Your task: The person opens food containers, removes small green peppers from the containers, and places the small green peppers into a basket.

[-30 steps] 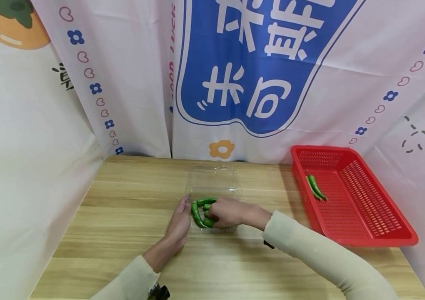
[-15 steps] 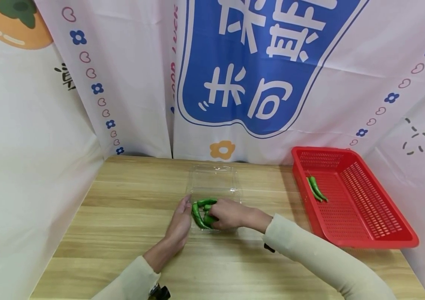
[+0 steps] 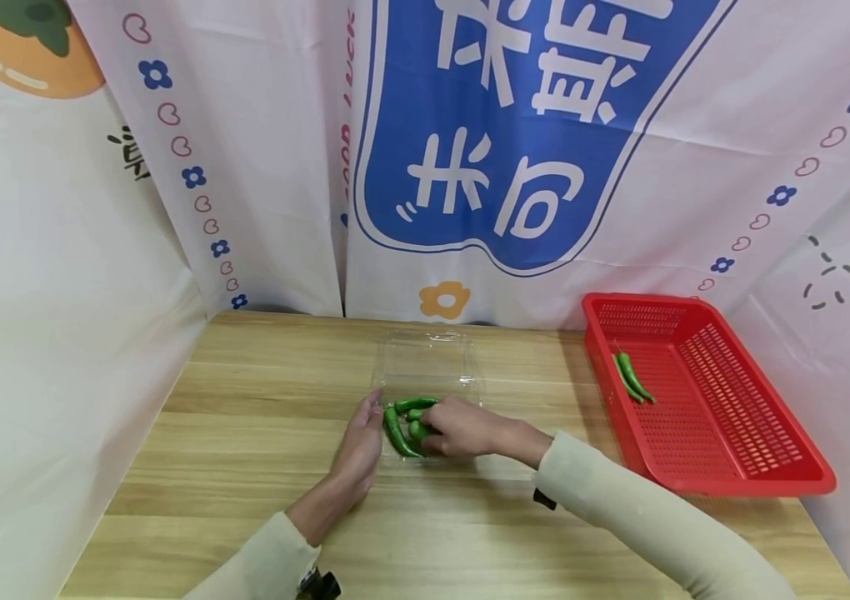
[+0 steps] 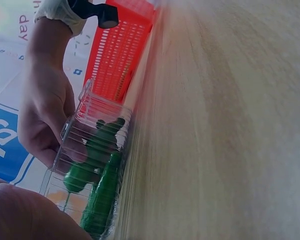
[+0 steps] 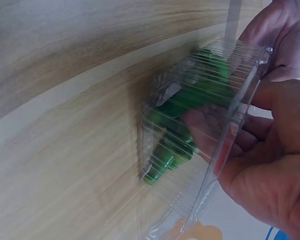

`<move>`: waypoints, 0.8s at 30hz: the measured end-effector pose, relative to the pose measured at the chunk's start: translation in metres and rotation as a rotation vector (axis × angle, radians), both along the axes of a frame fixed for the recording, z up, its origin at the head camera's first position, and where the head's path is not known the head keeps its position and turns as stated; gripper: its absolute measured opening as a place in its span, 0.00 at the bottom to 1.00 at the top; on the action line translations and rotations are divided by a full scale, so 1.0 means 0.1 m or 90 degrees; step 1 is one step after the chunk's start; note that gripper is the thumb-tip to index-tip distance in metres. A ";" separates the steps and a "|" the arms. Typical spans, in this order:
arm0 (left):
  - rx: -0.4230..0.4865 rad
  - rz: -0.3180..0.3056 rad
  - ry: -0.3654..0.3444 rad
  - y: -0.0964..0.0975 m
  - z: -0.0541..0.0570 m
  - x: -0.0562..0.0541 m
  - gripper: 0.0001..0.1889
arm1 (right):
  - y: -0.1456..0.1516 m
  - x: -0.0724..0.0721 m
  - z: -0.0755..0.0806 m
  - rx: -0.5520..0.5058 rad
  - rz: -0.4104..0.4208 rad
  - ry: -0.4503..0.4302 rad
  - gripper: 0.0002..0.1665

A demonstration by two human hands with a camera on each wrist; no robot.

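Observation:
A clear plastic clamshell box [image 3: 425, 360] stands on the table with its lid folded back. Several green chili peppers [image 3: 398, 432] lie in its near half, some along the left and far sides. My right hand [image 3: 464, 427] reaches over the right wall, its curled fingers holding a green chili pepper [image 3: 418, 431] inside. Through the ribbed wall in the right wrist view, fingertips [image 5: 197, 131] show against the peppers. Along the box's left side my left hand [image 3: 357, 446] rests with fairly straight fingers. Part of the peppers is hidden under the right hand.
At the right stands a red perforated basket [image 3: 702, 417] with two green chili peppers [image 3: 633, 379] near its left wall. The light wooden table [image 3: 260, 400] meets printed white cloth [image 3: 275, 208] at the back and sides.
My right hand has shifted slightly to the right inside the box, and the pepper at its fingertips has turned so its rounded end shows more. The left hand stays in place.

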State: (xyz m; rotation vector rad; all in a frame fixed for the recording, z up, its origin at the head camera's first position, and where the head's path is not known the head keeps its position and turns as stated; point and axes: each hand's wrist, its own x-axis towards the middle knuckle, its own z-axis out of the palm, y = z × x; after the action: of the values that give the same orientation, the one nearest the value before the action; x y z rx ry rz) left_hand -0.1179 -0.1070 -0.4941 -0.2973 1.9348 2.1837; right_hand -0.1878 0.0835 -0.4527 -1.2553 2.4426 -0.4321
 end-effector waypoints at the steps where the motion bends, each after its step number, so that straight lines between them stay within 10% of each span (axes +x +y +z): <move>1: 0.000 0.000 0.000 0.00 0.00 0.00 0.29 | 0.01 0.00 0.01 -0.004 0.000 0.000 0.14; 24: 0.026 -0.007 0.017 -0.01 -0.03 0.01 0.30 | 0.29 -0.01 0.36 -0.101 -0.057 0.027 0.18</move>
State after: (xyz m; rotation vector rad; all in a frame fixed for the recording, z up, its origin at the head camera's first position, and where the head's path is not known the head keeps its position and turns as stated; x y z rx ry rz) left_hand -0.1172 -0.1082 -0.4970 -0.2505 1.8978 2.2291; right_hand -0.1888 0.1123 -0.4165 -1.2311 2.5510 -0.6410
